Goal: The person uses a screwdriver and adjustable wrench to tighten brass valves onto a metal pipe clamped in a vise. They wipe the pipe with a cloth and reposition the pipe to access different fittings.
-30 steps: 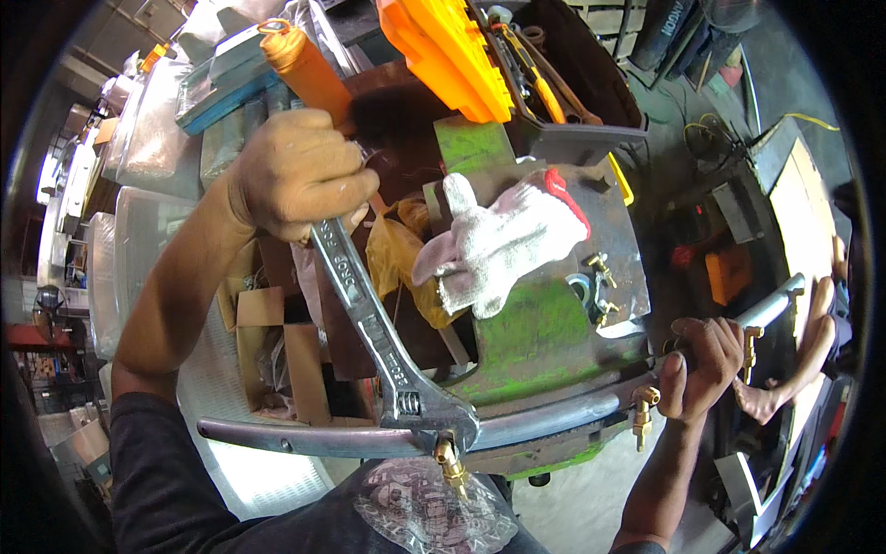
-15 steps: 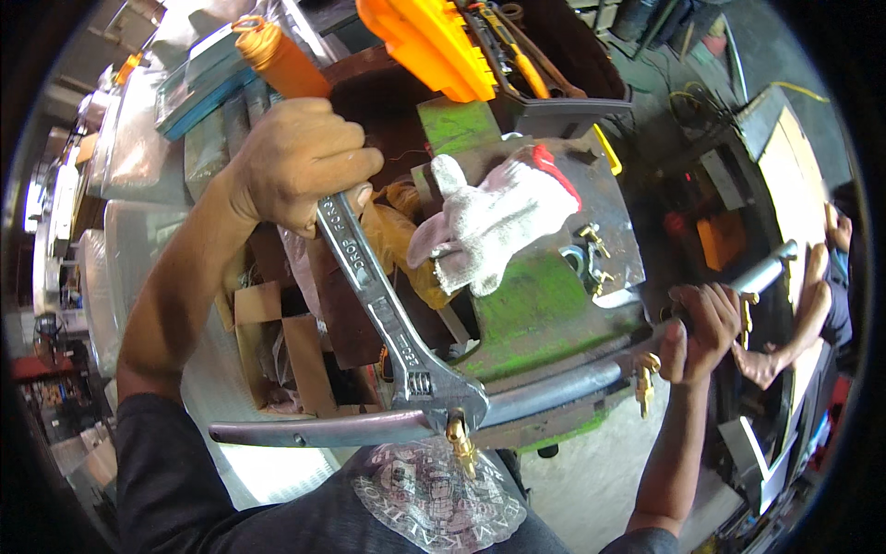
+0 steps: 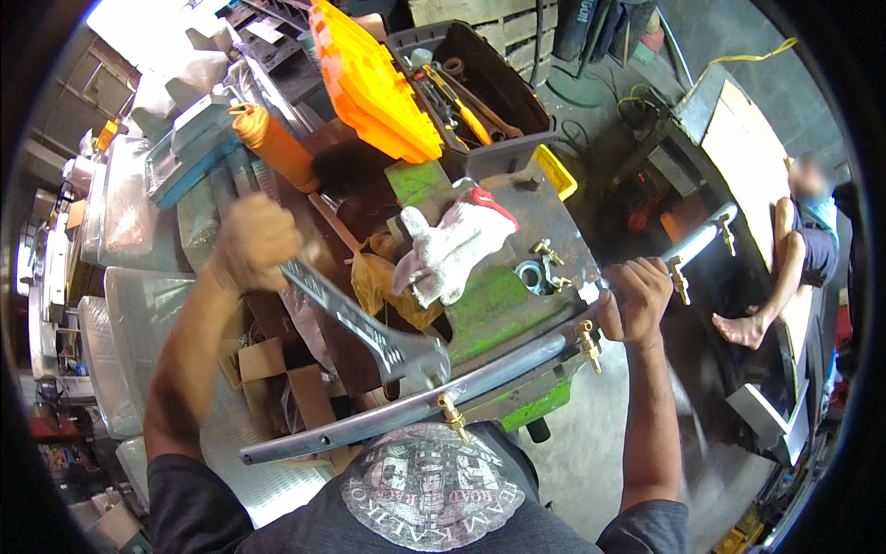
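Note:
My left hand (image 3: 254,242), blurred by motion, is closed round the handle of a large steel adjustable wrench (image 3: 355,323). The wrench's head is just beyond the metal pipe (image 3: 365,427), off the small brass valve (image 3: 450,415) on the pipe's left part. Closed over the pipe farther right is my right hand (image 3: 635,297), between a second brass valve (image 3: 589,346) and a third one (image 3: 680,282). The pipe slants across in front of me, along the near edge of a green metal stand (image 3: 494,319).
A white work glove (image 3: 457,242) with a red cuff lies on the stand, near loose brass fittings (image 3: 547,249). Beyond are an open toolbox (image 3: 517,83) with an orange lid and an orange bottle (image 3: 272,148). Cardboard boxes (image 3: 268,360) stand at left. A person (image 3: 798,222) sits at right.
The wrench has come off the left brass valve and moved left and away with my left hand. My right hand stays on the pipe. The view has shifted, showing more of the toolbox.

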